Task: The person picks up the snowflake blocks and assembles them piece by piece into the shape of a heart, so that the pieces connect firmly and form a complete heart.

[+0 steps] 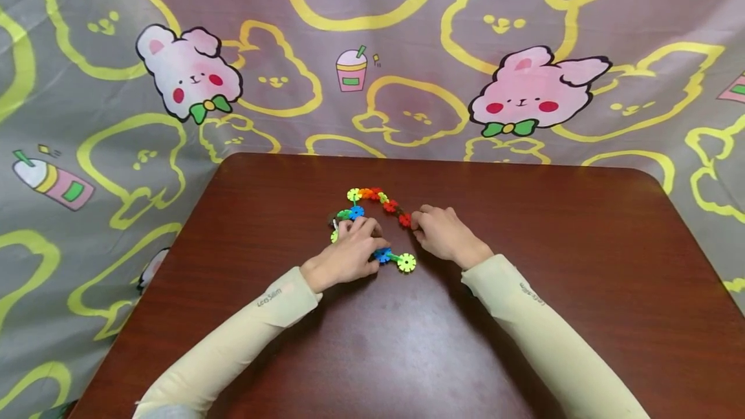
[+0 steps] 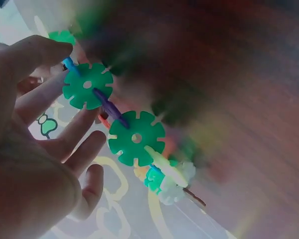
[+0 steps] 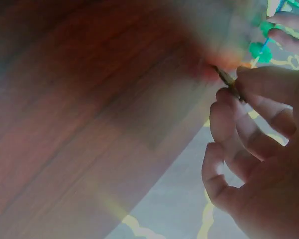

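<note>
A curved chain of colourful slotted plastic discs (image 1: 390, 206) lies on the table, the discs slotted edge to edge. My left hand (image 1: 351, 252) is over its left part, hiding several discs. In the left wrist view, that hand's thumb and fingers pinch the chain by a blue disc (image 2: 71, 64), beside a green disc (image 2: 87, 85). A yellow-green disc (image 1: 407, 262) ends the chain at the near side. At the other end, beside a red disc (image 1: 404, 219), my right hand (image 1: 445, 233) pinches a dark disc (image 3: 228, 83) edge-on between thumb and index finger.
The dark red-brown wooden table (image 1: 372, 354) reaches back to a hanging cloth (image 1: 407, 115) printed with rabbits and yellow outlines. The same cloth hangs along the left side. Pale sleeves cover both forearms.
</note>
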A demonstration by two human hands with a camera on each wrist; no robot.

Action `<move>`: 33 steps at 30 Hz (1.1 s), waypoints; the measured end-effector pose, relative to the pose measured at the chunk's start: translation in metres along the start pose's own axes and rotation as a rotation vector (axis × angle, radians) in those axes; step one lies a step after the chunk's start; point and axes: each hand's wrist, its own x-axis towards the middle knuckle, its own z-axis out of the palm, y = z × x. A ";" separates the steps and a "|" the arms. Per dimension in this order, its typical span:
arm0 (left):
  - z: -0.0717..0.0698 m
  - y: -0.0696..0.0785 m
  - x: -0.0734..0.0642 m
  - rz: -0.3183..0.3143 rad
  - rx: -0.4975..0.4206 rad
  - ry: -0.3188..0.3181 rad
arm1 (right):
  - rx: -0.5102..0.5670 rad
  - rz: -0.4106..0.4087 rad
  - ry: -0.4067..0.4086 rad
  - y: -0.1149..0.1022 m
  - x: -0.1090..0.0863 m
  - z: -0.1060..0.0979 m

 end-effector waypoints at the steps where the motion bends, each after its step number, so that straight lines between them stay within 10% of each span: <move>1: -0.001 -0.001 0.000 0.003 0.004 -0.003 | 0.003 -0.007 -0.003 0.000 -0.001 -0.001; 14: 0.002 -0.007 -0.004 -0.011 0.024 0.017 | 0.212 0.027 -0.196 0.002 0.013 -0.002; 33: 0.007 -0.012 -0.006 0.019 -0.019 0.086 | 0.063 -0.109 -0.274 -0.001 -0.017 -0.018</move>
